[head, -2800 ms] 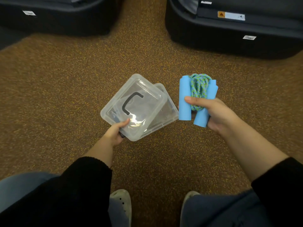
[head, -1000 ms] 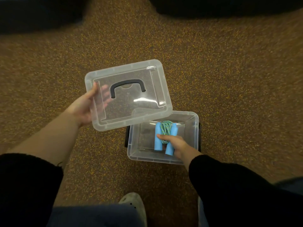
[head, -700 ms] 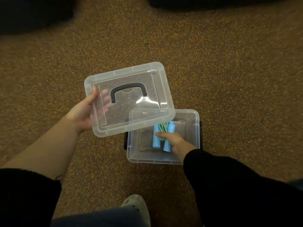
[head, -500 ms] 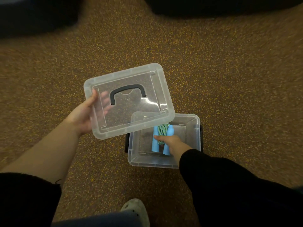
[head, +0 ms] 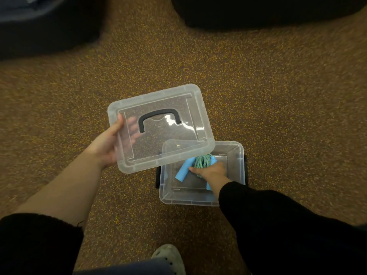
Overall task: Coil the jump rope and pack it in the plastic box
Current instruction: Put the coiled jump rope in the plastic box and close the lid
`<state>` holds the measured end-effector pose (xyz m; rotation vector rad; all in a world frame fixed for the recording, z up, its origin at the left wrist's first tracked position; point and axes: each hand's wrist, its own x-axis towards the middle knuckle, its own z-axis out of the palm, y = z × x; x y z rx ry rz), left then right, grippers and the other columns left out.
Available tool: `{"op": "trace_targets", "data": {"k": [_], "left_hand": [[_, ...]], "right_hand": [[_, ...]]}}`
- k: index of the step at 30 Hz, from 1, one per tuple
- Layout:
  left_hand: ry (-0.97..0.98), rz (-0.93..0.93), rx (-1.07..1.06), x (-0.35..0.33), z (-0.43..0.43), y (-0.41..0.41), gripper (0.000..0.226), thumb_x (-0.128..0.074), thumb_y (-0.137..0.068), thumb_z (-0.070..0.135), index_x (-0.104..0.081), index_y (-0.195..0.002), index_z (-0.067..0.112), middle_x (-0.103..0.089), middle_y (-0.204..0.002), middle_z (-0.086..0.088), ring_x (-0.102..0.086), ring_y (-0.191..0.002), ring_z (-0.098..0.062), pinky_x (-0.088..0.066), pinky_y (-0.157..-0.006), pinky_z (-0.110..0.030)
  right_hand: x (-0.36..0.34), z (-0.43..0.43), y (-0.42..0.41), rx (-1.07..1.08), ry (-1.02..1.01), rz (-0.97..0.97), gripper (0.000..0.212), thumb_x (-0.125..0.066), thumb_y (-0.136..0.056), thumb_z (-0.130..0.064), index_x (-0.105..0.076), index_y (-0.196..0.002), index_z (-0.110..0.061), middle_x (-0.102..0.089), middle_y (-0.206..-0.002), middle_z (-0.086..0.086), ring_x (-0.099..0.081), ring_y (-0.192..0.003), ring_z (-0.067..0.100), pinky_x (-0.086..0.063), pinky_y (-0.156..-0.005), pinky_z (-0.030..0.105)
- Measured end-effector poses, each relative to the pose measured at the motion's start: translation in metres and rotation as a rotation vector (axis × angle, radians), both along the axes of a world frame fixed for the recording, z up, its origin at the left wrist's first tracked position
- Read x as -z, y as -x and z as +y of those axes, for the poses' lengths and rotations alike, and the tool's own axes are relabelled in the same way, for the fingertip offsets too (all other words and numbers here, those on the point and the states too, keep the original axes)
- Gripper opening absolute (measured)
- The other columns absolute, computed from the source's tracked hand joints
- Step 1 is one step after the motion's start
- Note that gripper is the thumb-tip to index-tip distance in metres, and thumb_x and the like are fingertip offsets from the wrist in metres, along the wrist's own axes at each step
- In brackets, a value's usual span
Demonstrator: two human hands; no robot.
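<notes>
A clear plastic box (head: pixel 237 155) stands open on the carpet in front of me. My right hand (head: pixel 211 171) is down inside it, lying on the coiled jump rope (head: pixel 185 170), whose blue foam handles and green-blue cord rest on the box floor. My left hand (head: pixel 108 144) holds the clear lid (head: pixel 158 108) with its black handle by the left edge. The lid is tilted and hangs above the box's far left corner.
Brown speckled carpet (head: pixel 278 96) surrounds the box. Two dark bulky cases lie at the far left (head: pixel 45 22) and far right (head: pixel 268 12). My white shoe (head: pixel 168 257) and trouser legs show at the bottom edge.
My right hand has pushed the rope lower into the box and the handles have splayed apart. The lid has drifted slightly right over the box corner.
</notes>
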<state>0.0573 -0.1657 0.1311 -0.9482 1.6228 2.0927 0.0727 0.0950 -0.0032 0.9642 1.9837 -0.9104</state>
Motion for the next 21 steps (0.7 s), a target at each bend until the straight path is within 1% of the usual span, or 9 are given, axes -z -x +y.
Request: {"op": "trace_targets", "data": {"k": [3,5,7,9,10,12,15,18,21], "left_hand": [[-0.017,-0.004,0.021,-0.004,0.004,0.001,0.055,-0.036,-0.096,0.045,-0.079,-0.069,0.024,-0.076,-0.084,0.006,-0.073,-0.076,-0.008,-0.050,-0.069,-0.021],[-0.014,-0.008,0.005,-0.009,0.005,0.000,0.048,-0.038,-0.095,0.046,-0.078,-0.081,0.022,-0.075,-0.094,0.003,-0.073,-0.079,-0.008,-0.048,-0.077,-0.023],[-0.002,-0.014,-0.007,-0.011,0.002,-0.001,0.039,-0.041,-0.093,0.049,-0.069,-0.098,0.023,-0.068,-0.106,0.001,-0.072,-0.082,-0.008,-0.045,-0.084,-0.025],[0.005,-0.026,0.001,-0.012,-0.001,-0.002,0.037,-0.043,-0.092,0.049,-0.066,-0.102,0.022,-0.066,-0.107,0.001,-0.072,-0.084,-0.009,-0.045,-0.084,-0.026],[0.011,-0.035,0.003,-0.014,0.000,-0.003,0.036,-0.043,-0.092,0.049,-0.066,-0.101,0.022,-0.068,-0.105,0.001,-0.072,-0.085,-0.010,-0.046,-0.083,-0.025],[0.027,-0.044,0.009,-0.018,0.001,-0.004,0.036,-0.043,-0.092,0.049,-0.067,-0.101,0.022,-0.071,-0.101,0.003,-0.070,-0.089,-0.011,-0.047,-0.084,-0.025],[0.042,-0.045,0.010,-0.023,0.002,-0.006,0.037,-0.043,-0.092,0.049,-0.066,-0.103,0.023,-0.075,-0.096,0.006,-0.067,-0.098,-0.013,-0.045,-0.087,-0.026],[0.018,-0.040,-0.001,-0.025,0.001,-0.007,0.040,-0.042,-0.092,0.050,-0.066,-0.108,0.022,-0.073,-0.106,0.003,-0.068,-0.100,-0.013,-0.044,-0.093,-0.029],[0.011,-0.027,0.011,-0.027,0.001,-0.009,0.038,-0.039,-0.094,0.048,-0.065,-0.106,0.022,-0.075,-0.101,0.004,-0.071,-0.091,-0.010,-0.045,-0.088,-0.027]], "right_hand": [[-0.001,0.002,0.003,-0.087,-0.024,0.024,0.111,-0.091,-0.029,-0.054,-0.048,-0.120,-0.008,-0.057,-0.123,0.010,-0.057,-0.114,0.024,-0.050,-0.092,0.034],[0.002,0.001,0.003,-0.159,-0.016,0.036,0.117,-0.088,-0.022,-0.058,-0.047,-0.120,-0.008,-0.055,-0.121,0.009,-0.056,-0.113,0.024,-0.050,-0.094,0.034],[0.027,0.004,0.003,-0.206,0.015,0.054,0.132,-0.079,-0.006,-0.065,-0.046,-0.121,-0.010,-0.054,-0.122,0.008,-0.055,-0.113,0.023,-0.049,-0.097,0.036],[0.043,0.006,0.002,-0.264,0.035,0.065,0.146,-0.070,0.004,-0.072,-0.043,-0.127,-0.013,-0.053,-0.127,0.007,-0.054,-0.114,0.022,-0.047,-0.100,0.037],[0.050,0.007,0.002,-0.301,0.047,0.066,0.149,-0.070,0.001,-0.074,-0.040,-0.131,-0.013,-0.050,-0.132,0.007,-0.052,-0.117,0.022,-0.045,-0.103,0.037],[0.017,0.006,0.001,-0.421,0.040,0.066,0.138,-0.079,-0.023,-0.072,-0.033,-0.138,-0.011,-0.045,-0.138,0.010,-0.046,-0.125,0.023,-0.037,-0.108,0.034],[-0.017,0.009,0.000,-0.560,0.058,0.135,0.120,-0.083,-0.053,-0.055,-0.023,-0.144,-0.005,-0.039,-0.146,0.012,-0.036,-0.135,0.027,-0.027,-0.114,0.034],[-0.018,0.019,-0.002,-0.511,0.118,0.131,0.124,-0.089,-0.052,-0.042,-0.017,-0.147,-0.004,-0.042,-0.145,0.010,-0.038,-0.135,0.026,-0.030,-0.113,0.036],[-0.016,0.022,-0.002,-0.392,0.139,0.171,0.110,-0.091,-0.050,-0.037,-0.033,-0.139,-0.007,-0.049,-0.135,0.009,-0.047,-0.127,0.025,-0.038,-0.108,0.036]]}}
